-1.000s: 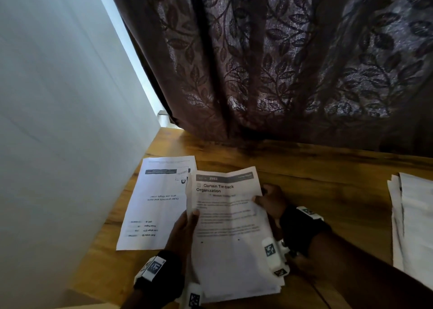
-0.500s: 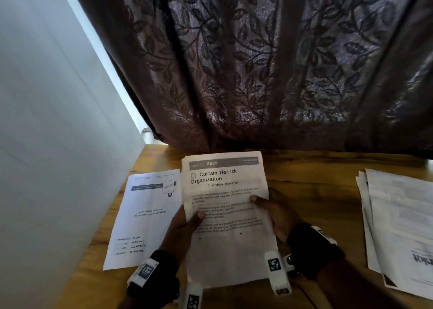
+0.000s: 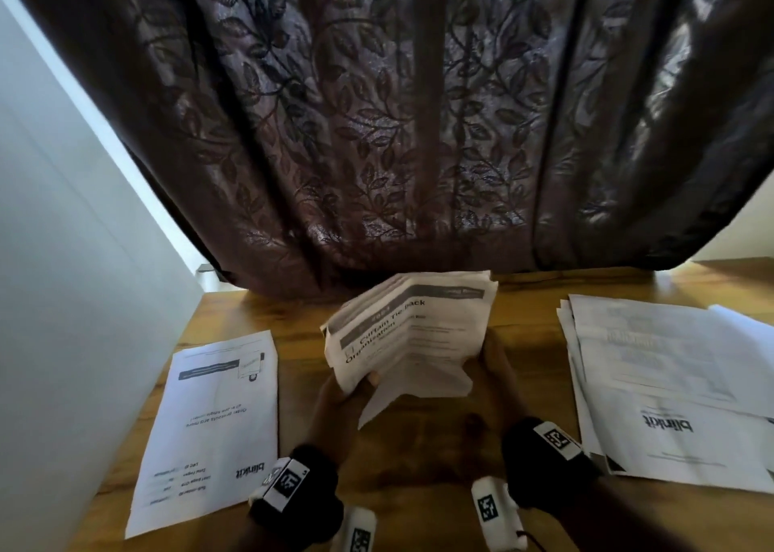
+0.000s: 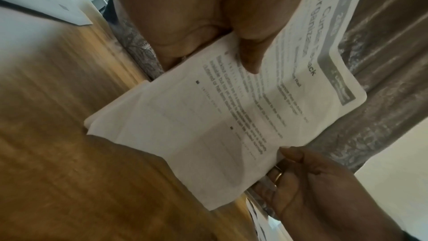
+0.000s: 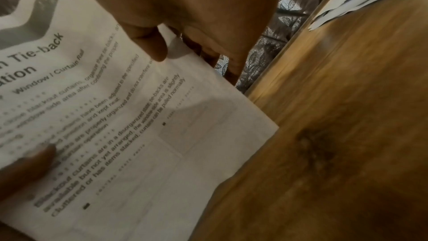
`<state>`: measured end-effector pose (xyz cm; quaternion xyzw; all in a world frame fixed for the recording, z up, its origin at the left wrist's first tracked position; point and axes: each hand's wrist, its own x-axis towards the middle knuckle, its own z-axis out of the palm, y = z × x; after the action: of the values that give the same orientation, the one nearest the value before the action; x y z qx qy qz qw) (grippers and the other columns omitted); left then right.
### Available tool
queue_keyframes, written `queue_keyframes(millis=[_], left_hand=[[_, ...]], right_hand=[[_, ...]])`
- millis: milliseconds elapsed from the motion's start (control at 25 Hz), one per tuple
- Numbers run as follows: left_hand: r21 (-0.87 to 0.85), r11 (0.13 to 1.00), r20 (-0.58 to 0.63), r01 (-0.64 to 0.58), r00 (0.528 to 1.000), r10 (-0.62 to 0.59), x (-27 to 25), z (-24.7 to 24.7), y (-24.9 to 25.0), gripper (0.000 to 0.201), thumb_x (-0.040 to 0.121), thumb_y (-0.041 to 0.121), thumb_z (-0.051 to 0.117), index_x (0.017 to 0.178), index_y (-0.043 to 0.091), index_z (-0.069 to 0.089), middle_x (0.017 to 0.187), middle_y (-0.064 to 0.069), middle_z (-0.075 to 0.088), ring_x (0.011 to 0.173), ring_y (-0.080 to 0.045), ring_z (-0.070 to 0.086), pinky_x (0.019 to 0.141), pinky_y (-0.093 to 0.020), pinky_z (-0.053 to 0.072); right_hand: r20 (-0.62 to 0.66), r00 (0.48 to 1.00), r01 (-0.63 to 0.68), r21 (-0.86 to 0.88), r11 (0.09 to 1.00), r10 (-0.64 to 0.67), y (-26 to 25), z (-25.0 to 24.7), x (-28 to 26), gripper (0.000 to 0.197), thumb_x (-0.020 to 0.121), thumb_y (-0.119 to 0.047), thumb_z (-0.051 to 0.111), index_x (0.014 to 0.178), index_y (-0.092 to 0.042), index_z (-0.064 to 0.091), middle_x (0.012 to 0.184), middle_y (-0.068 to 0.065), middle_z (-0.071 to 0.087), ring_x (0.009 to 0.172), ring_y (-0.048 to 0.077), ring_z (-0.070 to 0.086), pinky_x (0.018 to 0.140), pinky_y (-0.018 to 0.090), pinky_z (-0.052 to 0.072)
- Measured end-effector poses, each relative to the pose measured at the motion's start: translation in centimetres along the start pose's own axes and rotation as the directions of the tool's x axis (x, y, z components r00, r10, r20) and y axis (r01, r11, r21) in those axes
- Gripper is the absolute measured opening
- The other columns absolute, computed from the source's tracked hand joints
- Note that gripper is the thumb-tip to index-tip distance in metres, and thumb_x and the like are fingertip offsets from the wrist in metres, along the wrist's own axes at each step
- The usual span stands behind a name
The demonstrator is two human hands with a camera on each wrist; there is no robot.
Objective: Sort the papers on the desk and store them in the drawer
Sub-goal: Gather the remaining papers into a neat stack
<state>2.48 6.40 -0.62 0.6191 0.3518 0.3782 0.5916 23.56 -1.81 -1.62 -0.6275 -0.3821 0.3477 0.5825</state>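
Note:
A small stack of white printed sheets [image 3: 412, 334], its top page headed "Curtain Tie-back Organization", is held above the middle of the wooden desk [image 3: 419, 468]. The stack [image 4: 220, 116] bows and stands tilted toward the curtain. My left hand [image 3: 335, 392] grips its left edge, thumb [image 4: 251, 50] on the printed face. On the right edge my right hand [image 3: 496, 367] pinches the sheets [image 5: 129, 135] with its thumb [image 5: 150, 43] on top. A single printed sheet [image 3: 209, 430] lies flat at the left. A fanned pile of papers [image 3: 670, 384] lies at the right.
A dark leaf-patterned curtain [image 3: 398, 112] hangs down to the desk's back edge right behind the held sheets. A white wall [image 3: 63, 300] borders the desk on the left. No drawer is in view.
Both hands lifted the stack off the desk and moved it away from me toward the curtain. The sheets now bow and stand more upright. The view tilted up and right.

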Motion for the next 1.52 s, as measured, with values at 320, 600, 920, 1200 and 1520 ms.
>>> queue_keyframes(millis=[320,600,920,1200,1520], left_hand=[[-0.006,0.996,-0.023,0.089,0.996,-0.089,-0.4,2.0,-0.4,0.030,0.096,0.013,0.057,0.123,0.026,0.057,0.115,0.003,0.070,0.107,-0.014,0.066,0.084,-0.033,0.057],[-0.003,0.989,-0.052,0.149,0.987,-0.149,-0.4,0.8,-1.2,0.035,0.091,0.001,0.059,0.121,0.017,0.054,0.110,-0.003,0.072,0.102,-0.019,0.070,0.072,-0.026,0.058],[0.793,0.522,-0.233,0.314,0.948,-0.216,-0.6,-6.8,-4.6,0.030,0.089,0.030,0.063,0.116,0.025,0.050,0.108,0.000,0.062,0.096,-0.017,0.062,0.088,-0.032,0.053],[0.893,0.103,-0.400,0.437,0.879,-0.260,2.5,-13.1,-6.2,0.060,0.084,0.053,0.058,0.129,0.016,0.042,0.128,-0.009,0.044,0.119,-0.031,0.045,0.093,-0.048,0.044],[0.985,0.160,-0.011,0.071,0.937,-0.349,2.4,-14.2,-6.0,0.034,0.098,0.024,0.045,0.130,0.012,0.043,0.133,-0.012,0.039,0.119,-0.037,0.046,0.092,-0.050,0.048]], right_hand=[[-0.021,0.999,-0.037,-0.105,0.994,0.035,0.8,-1.8,-1.6,0.027,0.100,-0.040,0.043,0.126,-0.035,0.044,0.116,-0.010,0.061,0.102,0.009,0.062,0.078,0.032,0.057],[-0.036,0.992,-0.128,-0.183,0.975,0.123,2.1,-2.2,-0.4,0.010,0.100,-0.027,0.049,0.105,-0.021,0.056,0.100,0.001,0.068,0.085,0.014,0.069,0.071,0.032,0.058],[-0.072,0.948,-0.316,-0.327,0.891,0.310,6.7,-0.4,-0.9,0.014,0.099,-0.009,0.047,0.105,-0.017,0.057,0.106,0.011,0.066,0.081,0.012,0.061,0.062,0.026,0.046],[-0.163,0.929,-0.370,-0.415,0.831,0.333,6.8,0.3,-0.9,0.028,0.097,-0.011,0.055,0.125,-0.007,0.055,0.118,0.018,0.060,0.096,0.024,0.053,0.084,0.042,0.043],[-0.149,0.917,-0.398,-0.331,0.856,0.370,6.0,0.4,-1.3,0.022,0.096,-0.004,0.054,0.117,-0.002,0.058,0.118,0.025,0.061,0.082,0.023,0.058,0.069,0.034,0.047]])
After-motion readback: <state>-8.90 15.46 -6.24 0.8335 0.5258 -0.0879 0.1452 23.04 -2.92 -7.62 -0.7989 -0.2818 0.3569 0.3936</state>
